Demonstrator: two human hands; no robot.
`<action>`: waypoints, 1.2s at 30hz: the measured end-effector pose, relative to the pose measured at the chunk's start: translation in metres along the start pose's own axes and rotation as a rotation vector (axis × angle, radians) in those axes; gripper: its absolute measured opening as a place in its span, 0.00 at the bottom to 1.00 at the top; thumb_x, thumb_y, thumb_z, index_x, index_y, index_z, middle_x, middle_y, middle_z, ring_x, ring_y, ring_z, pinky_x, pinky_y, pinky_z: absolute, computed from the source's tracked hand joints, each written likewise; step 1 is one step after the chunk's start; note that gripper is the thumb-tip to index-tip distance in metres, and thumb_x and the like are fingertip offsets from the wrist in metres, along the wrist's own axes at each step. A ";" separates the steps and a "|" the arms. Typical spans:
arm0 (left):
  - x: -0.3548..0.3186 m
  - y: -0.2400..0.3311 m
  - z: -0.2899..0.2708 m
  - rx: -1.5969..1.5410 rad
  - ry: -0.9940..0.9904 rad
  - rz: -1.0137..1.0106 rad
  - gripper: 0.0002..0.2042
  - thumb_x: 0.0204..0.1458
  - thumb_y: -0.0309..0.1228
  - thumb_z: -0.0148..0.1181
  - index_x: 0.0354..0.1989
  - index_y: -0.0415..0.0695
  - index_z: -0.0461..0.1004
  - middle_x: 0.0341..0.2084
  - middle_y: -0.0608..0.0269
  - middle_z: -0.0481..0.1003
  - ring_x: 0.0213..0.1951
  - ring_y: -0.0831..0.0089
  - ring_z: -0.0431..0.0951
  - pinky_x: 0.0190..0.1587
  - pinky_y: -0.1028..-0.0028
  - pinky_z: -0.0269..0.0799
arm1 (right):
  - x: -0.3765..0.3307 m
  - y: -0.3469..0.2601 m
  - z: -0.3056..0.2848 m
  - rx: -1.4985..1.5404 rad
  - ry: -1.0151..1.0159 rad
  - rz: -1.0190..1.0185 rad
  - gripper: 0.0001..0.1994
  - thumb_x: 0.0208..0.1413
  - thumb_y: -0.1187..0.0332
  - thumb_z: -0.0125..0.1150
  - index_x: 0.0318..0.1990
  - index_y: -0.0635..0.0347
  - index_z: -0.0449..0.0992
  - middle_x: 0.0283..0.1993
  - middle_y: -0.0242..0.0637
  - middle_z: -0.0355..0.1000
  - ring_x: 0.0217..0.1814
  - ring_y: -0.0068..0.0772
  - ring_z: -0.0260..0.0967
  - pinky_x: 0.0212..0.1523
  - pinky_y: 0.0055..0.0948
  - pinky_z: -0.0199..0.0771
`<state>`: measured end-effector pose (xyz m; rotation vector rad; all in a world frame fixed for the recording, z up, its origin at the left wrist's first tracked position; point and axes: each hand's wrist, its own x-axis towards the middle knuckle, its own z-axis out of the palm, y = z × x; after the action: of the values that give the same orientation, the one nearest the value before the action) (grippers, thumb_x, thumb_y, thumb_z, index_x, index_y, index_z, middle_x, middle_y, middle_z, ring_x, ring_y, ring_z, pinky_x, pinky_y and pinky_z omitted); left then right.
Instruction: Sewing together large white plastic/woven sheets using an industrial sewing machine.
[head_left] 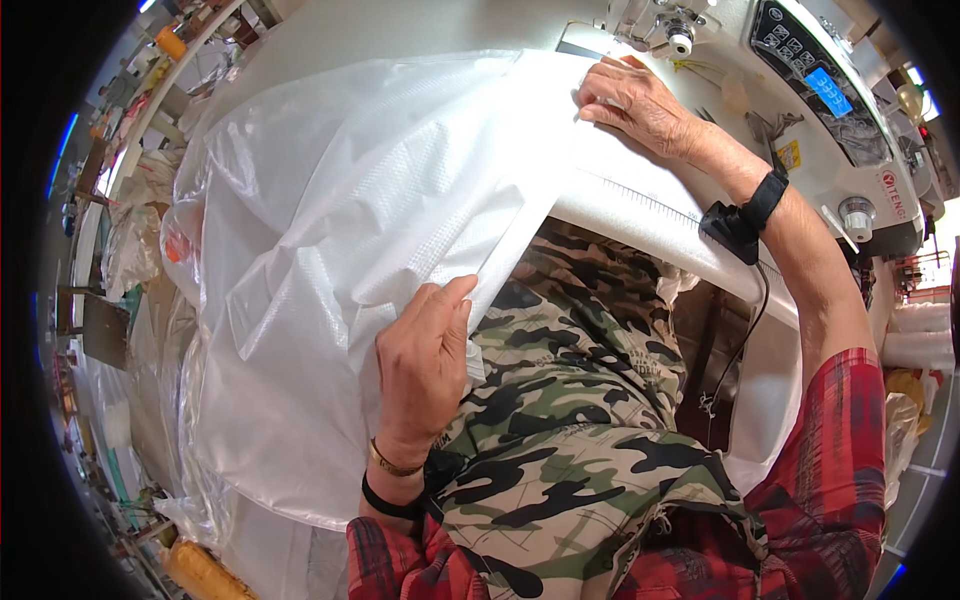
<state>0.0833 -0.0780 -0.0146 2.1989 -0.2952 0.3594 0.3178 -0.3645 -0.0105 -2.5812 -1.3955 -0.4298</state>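
A large, translucent white woven plastic sheet [330,230] is draped in folds over the left side of the sewing machine's table and hangs down toward me. My left hand [425,345] pinches its near edge, where a folded strip runs up to the machine. Beside the needle area my right hand [640,105] has its fingers curled down on the sheet's far end; the fingertips are partly hidden. The sewing machine [830,120] stands at the upper right, with a lit blue display and a control panel on its arm.
A printed ruler scale [640,195] runs along the white table's front edge. Below it, a camouflage apron [570,400] covers my lap. A black device [730,230] with a cable is strapped to my right wrist. Clear plastic material [135,250] is heaped at the left.
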 end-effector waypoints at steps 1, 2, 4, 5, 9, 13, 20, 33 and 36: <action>0.001 -0.001 -0.002 0.006 0.002 0.003 0.09 0.55 0.20 0.57 0.44 0.37 0.76 0.25 0.54 0.70 0.24 0.60 0.71 0.27 0.68 0.65 | 0.000 0.002 0.002 -0.002 -0.017 0.023 0.15 0.61 0.51 0.54 0.37 0.53 0.72 0.36 0.29 0.70 0.44 0.30 0.69 0.57 0.40 0.64; 0.001 -0.002 -0.004 -0.019 -0.089 -0.028 0.09 0.55 0.20 0.58 0.44 0.38 0.76 0.24 0.55 0.69 0.24 0.59 0.71 0.27 0.68 0.65 | 0.000 0.004 0.003 -0.033 -0.006 0.031 0.13 0.61 0.53 0.54 0.37 0.53 0.72 0.37 0.29 0.70 0.43 0.29 0.69 0.55 0.39 0.64; 0.001 -0.002 -0.001 -0.047 -0.184 -0.051 0.09 0.54 0.21 0.58 0.44 0.39 0.76 0.24 0.55 0.69 0.23 0.59 0.70 0.27 0.68 0.66 | 0.000 0.005 0.003 -0.099 0.049 0.006 0.09 0.61 0.59 0.57 0.38 0.54 0.71 0.37 0.31 0.70 0.43 0.30 0.69 0.52 0.36 0.68; 0.001 -0.001 0.002 -0.116 -0.229 -0.104 0.10 0.52 0.21 0.58 0.43 0.40 0.76 0.24 0.55 0.69 0.24 0.59 0.71 0.27 0.68 0.66 | 0.000 0.004 0.003 -0.108 0.038 0.021 0.09 0.61 0.59 0.57 0.38 0.54 0.71 0.37 0.31 0.70 0.43 0.30 0.69 0.52 0.36 0.68; 0.004 0.001 0.030 -0.179 -0.220 0.110 0.11 0.44 0.18 0.58 0.38 0.38 0.76 0.23 0.56 0.70 0.21 0.64 0.69 0.26 0.70 0.65 | -0.002 -0.012 0.004 -0.225 0.062 0.174 0.10 0.60 0.63 0.59 0.42 0.57 0.72 0.40 0.37 0.71 0.46 0.39 0.70 0.50 0.37 0.72; 0.011 0.000 0.045 -0.095 -0.180 0.268 0.08 0.39 0.18 0.57 0.30 0.41 0.75 0.21 0.58 0.70 0.20 0.60 0.71 0.24 0.67 0.66 | -0.018 -0.040 0.012 -0.223 0.183 0.294 0.15 0.58 0.60 0.61 0.36 0.66 0.72 0.38 0.48 0.72 0.47 0.47 0.69 0.49 0.42 0.72; 0.026 0.001 0.049 0.050 -0.200 0.405 0.01 0.39 0.22 0.56 0.21 0.41 0.71 0.17 0.59 0.67 0.18 0.61 0.70 0.21 0.66 0.64 | -0.034 -0.054 0.020 -0.079 0.192 0.514 0.23 0.60 0.49 0.57 0.52 0.59 0.77 0.58 0.53 0.68 0.61 0.50 0.62 0.59 0.45 0.60; 0.089 0.005 0.067 0.280 -0.259 0.523 0.08 0.45 0.25 0.58 0.21 0.41 0.65 0.20 0.57 0.67 0.21 0.59 0.72 0.23 0.63 0.66 | -0.030 -0.050 0.020 -0.061 0.207 0.542 0.27 0.57 0.45 0.57 0.50 0.61 0.77 0.49 0.48 0.70 0.54 0.47 0.64 0.56 0.43 0.59; 0.115 0.008 0.075 0.349 -0.251 0.573 0.07 0.46 0.25 0.58 0.21 0.41 0.67 0.19 0.56 0.68 0.22 0.57 0.74 0.24 0.62 0.69 | -0.029 -0.055 0.015 -0.056 0.207 0.548 0.27 0.57 0.45 0.58 0.50 0.61 0.76 0.48 0.47 0.70 0.54 0.46 0.64 0.56 0.43 0.59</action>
<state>0.1988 -0.1516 -0.0117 2.4742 -1.0814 0.4699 0.2597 -0.3531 -0.0330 -2.7168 -0.5794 -0.6211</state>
